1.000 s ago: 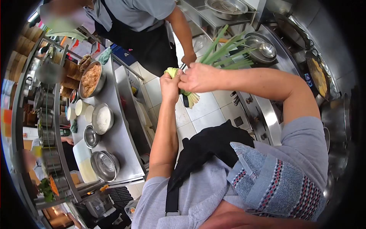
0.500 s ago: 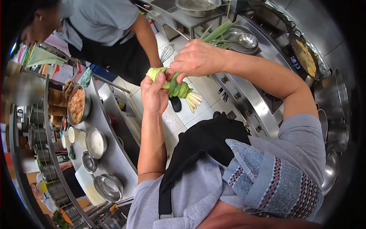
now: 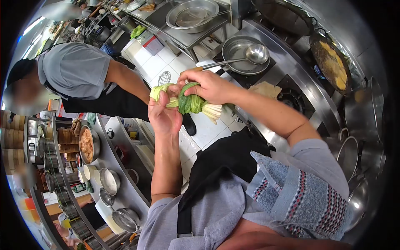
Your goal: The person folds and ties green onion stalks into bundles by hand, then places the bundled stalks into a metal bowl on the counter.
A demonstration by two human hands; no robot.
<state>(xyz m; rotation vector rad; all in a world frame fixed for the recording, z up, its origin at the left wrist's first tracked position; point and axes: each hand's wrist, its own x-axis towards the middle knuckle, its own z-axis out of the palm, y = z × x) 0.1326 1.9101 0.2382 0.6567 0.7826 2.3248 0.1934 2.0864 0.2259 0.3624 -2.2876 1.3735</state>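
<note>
Green leafy bundle (image 3: pixel 192 104) was held above the floor (image 3: pixel 204 137), left fingers (image 3: pixel 163 98) half-curled round its paler end, right fingers (image 3: pixel 193 76) closed on its darker middle; watching remotely, I judged steady, even tension best

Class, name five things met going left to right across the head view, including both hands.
Bowl of orange-pink food, left hand, right hand, ladle's scoop, dark pan of yellow food. The green bundle overlaps both hands: omitted.
</note>
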